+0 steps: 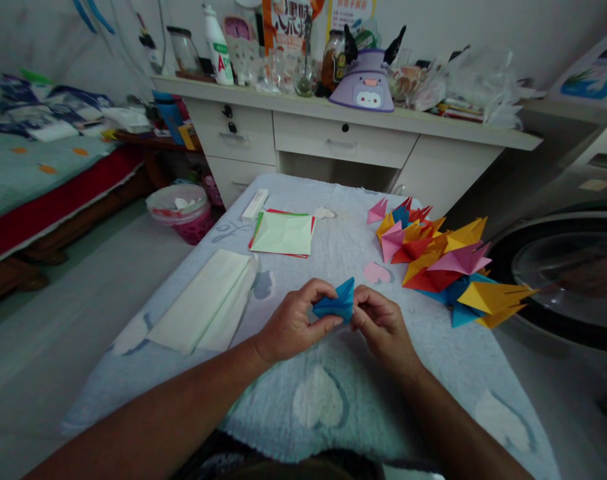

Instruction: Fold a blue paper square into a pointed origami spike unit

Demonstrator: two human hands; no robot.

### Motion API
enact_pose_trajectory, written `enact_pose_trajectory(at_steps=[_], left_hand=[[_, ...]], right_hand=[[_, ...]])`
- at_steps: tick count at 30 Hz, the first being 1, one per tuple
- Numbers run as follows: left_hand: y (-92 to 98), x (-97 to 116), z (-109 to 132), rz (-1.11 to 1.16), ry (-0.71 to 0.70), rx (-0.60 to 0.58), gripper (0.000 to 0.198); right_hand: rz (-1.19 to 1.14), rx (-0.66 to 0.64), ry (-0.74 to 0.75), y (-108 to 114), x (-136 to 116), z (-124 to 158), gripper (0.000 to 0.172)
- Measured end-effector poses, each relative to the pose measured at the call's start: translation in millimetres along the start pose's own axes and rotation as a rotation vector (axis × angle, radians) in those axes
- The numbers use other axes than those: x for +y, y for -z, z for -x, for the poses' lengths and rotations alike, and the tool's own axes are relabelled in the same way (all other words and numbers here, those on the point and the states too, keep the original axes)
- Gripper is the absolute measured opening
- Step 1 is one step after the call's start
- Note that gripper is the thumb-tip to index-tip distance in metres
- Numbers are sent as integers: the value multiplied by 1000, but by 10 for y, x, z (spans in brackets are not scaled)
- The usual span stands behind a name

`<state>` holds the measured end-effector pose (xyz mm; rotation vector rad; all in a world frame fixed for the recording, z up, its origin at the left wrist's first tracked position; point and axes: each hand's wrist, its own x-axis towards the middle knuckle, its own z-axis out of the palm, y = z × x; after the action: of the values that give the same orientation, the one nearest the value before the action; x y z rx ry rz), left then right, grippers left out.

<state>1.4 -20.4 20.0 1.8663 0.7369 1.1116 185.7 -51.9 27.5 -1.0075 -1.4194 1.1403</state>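
A small blue folded-paper piece (pixel 337 304) is held up over the middle of the cloth-covered table. My left hand (pixel 294 319) pinches it from the left, thumb below and fingers above. At its right edge my right hand (pixel 381 321) grips it between thumb and curled fingers. To the right lies a heap of folded paper figures (pixel 433 253) in yellow, red, pink and blue. A stack of square paper sheets (pixel 282 233), pale green on top with red and green edges showing, rests farther back on the left.
Left of my hands lies a folded pale sheet (pixel 203 300), with a small white box (pixel 255 205) beyond it. A pink bin (pixel 188 213) stands on the floor at left. A cluttered white desk (pixel 313 137) is behind the table (pixel 318 400); a washing machine (pixel 573 253) stands at right.
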Motion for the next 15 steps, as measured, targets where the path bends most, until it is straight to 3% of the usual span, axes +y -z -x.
enact_pose_trajectory(at_steps=[3, 5, 15], left_hand=[[-17, -4, 11, 104, 100, -16, 52], [-30, -7, 6, 146, 155, -51, 59], [-60, 37, 4, 284, 252, -183, 60]], right_hand=[[28, -1, 16, 4, 24, 4, 22], [25, -9, 17, 8, 27, 5, 21], [-302, -25, -138, 97, 40, 0, 20]])
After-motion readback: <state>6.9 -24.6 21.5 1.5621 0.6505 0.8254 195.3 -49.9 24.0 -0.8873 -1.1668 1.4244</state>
